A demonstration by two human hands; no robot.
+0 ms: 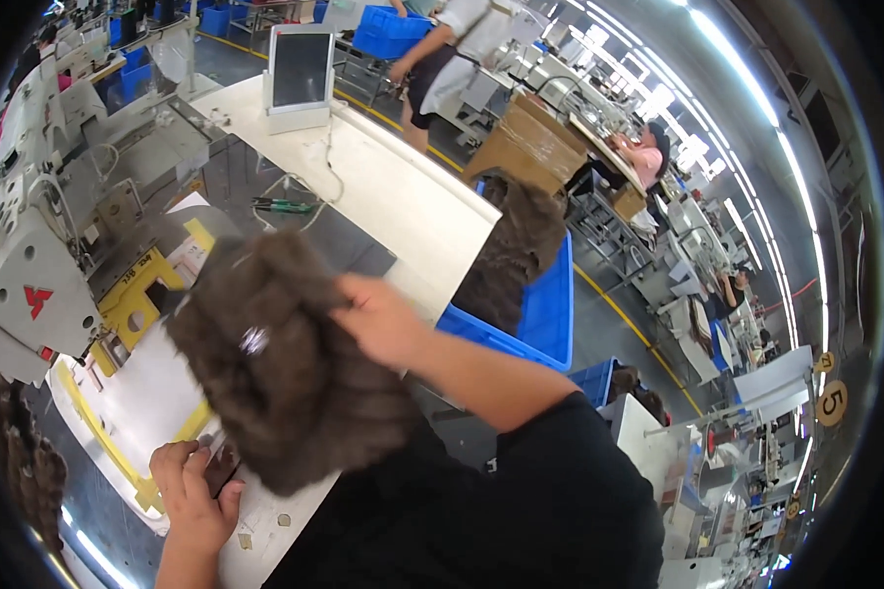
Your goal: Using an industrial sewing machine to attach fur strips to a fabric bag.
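Note:
My right hand (373, 324) grips a piece of brown fur (285, 393) by its upper right part, holding it up over the front of a sewing machine (29, 275). A small shiny patch shows on the fur. My left hand (192, 496) is low at the left, on the edge of the white template plate with yellow strips (108, 442), its fingers curled at a small dark brown thing that I cannot make out. Yellow plates (138, 304) sit under the machine head.
A white table (422, 245) bears a screen (299, 69) and green-handled tool (280, 204). Right of it are blue bins (545, 309) with brown fur (516, 245) and a cardboard box (521, 137). A person (437, 59) stands beyond the table; others sit at machines further back.

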